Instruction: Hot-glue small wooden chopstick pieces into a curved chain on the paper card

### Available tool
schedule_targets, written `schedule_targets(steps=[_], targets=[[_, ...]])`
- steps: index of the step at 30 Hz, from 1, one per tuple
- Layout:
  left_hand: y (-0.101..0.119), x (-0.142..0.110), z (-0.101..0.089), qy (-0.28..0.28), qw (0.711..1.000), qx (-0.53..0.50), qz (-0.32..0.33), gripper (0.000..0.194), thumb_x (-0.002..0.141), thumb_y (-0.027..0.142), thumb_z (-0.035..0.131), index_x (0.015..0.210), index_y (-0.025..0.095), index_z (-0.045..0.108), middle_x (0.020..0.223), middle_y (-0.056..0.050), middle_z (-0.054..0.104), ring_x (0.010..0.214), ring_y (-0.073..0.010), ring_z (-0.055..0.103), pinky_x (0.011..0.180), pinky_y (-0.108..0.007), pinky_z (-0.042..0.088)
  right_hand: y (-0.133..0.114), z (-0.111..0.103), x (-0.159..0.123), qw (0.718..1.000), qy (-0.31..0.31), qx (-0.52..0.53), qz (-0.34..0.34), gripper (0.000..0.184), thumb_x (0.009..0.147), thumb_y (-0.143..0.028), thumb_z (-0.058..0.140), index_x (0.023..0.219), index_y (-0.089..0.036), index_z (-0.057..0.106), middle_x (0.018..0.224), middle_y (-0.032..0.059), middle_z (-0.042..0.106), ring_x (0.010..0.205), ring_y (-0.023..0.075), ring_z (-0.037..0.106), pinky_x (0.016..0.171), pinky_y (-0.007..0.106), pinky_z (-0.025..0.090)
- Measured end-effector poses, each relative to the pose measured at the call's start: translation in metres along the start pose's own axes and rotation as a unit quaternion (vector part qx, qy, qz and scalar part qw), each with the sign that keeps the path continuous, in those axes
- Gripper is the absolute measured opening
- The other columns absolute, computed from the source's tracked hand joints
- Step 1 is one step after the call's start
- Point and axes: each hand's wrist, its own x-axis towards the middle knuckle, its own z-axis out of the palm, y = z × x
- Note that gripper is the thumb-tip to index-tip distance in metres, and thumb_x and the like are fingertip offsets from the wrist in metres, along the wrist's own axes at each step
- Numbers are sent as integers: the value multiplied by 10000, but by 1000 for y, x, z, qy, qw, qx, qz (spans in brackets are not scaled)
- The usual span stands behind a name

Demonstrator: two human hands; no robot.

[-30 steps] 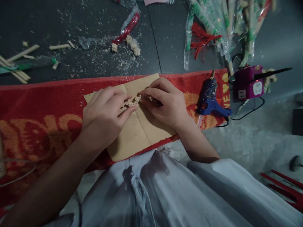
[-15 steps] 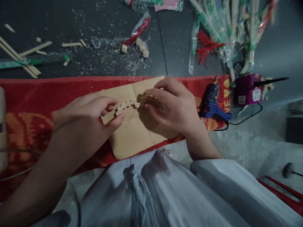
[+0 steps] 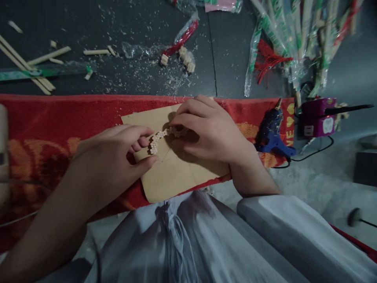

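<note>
A curved strip of small pale wooden pieces lies over a tan sheet of card or paper, marked with creases and pencil lines. At the strip's right end, my right hand closes its fingers round it, partly hiding that end. My left hand is by the left end, thumb and fingers apart on either side of it; whether a fingertip touches the strip I cannot tell.
Under the sheet is a red patterned towel. To the right are a blue glue gun and a purple power block with cords. Wooden sticks, cut pieces, shavings, and wrapped chopsticks lie on the dark table.
My right hand has moved left along the strip, which now bends more steeply down at its left end. The view has shifted slightly, so the surroundings appear farther right.
</note>
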Motion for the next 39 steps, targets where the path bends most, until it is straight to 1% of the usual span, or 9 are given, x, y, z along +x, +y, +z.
schedule_targets(steps=[6, 9, 14, 19, 24, 28, 31, 35, 39], targets=[[2, 3, -3, -68, 996, -19, -47, 380, 898, 441, 545, 1211, 360, 744, 955, 10, 768, 946, -278, 742, 811, -378, 555, 4, 5, -2, 1000, 12, 23, -2, 120, 1005, -244, 605, 1042, -201, 712, 1077, 77, 711, 1005, 235, 603, 904, 432, 493], [2, 5, -3, -82, 995, -23, -50, 417, 913, 446, 507, 1245, 356, 742, 962, 15, 774, 965, -275, 747, 832, -371, 557, 6, 7, -3, 999, 21, 22, -10, 141, 1021, -243, 591, 1051, -198, 722, 1076, 78, 720, 1004, 230, 618, 899, 427, 505], [0, 4, -3, -70, 997, -37, -21, 378, 950, 435, 489, 1212, 353, 749, 1007, 15, 800, 1036, -271, 751, 828, -344, 552, 7, 8, -3, 999, 25, 18, -16, 170, 1045, -250, 572, 1054, -199, 734, 1073, 82, 734, 993, 227, 648, 881, 424, 536], [-4, 2, -3, -62, 997, -48, -14, 317, 951, 413, 504, 1161, 367, 737, 1004, 27, 795, 1040, -264, 751, 827, -329, 543, 8, 8, -4, 1000, 16, 23, -6, 164, 1052, -285, 585, 1056, -223, 737, 1067, 75, 725, 1001, 229, 669, 884, 433, 551], [-1, 4, -4, -68, 996, -48, -19, 295, 949, 406, 499, 1089, 315, 742, 921, -3, 772, 1012, -263, 744, 839, -340, 533, 8, 10, -5, 999, 38, 21, -24, 138, 1043, -260, 606, 1058, -214, 736, 1068, 78, 736, 1011, 223, 684, 882, 419, 567], [2, 5, -4, -79, 995, -53, -19, 247, 952, 383, 531, 1041, 284, 738, 863, 6, 757, 961, -243, 743, 761, -322, 496, 6, 12, -6, 997, 66, -1, -34, 142, 1059, -257, 596, 1056, -203, 727, 1040, 73, 750, 971, 203, 687, 848, 389, 572], [1, 2, -1, -55, 998, -34, -6, 200, 970, 354, 551, 1025, 296, 734, 850, 18, 745, 905, -227, 732, 727, -305, 473, 4, 13, -6, 995, 84, -13, -46, 129, 1062, -273, 609, 1054, -203, 717, 1018, 62, 756, 931, 190, 683, 818, 375, 570], [-2, -3, 3, -14, 1000, -5, 25, 175, 991, 334, 571, 1043, 312, 737, 900, 10, 768, 868, -232, 738, 689, -321, 475, 1, 11, -5, 996, 84, -18, -34, 94, 1052, -273, 634, 1030, -221, 710, 990, 45, 763, 886, 181, 682, 785, 367, 567], [-3, -5, 4, -31, 998, 17, 43, 167, 1006, 316, 595, 1101, 329, 731, 902, 19, 764, 885, -229, 746, 688, -322, 481, 0, 9, -3, 995, 87, -9, -42, 63, 1031, -239, 675, 1021, -182, 701, 961, 59, 774, 856, 178, 677, 770, 355, 587]])
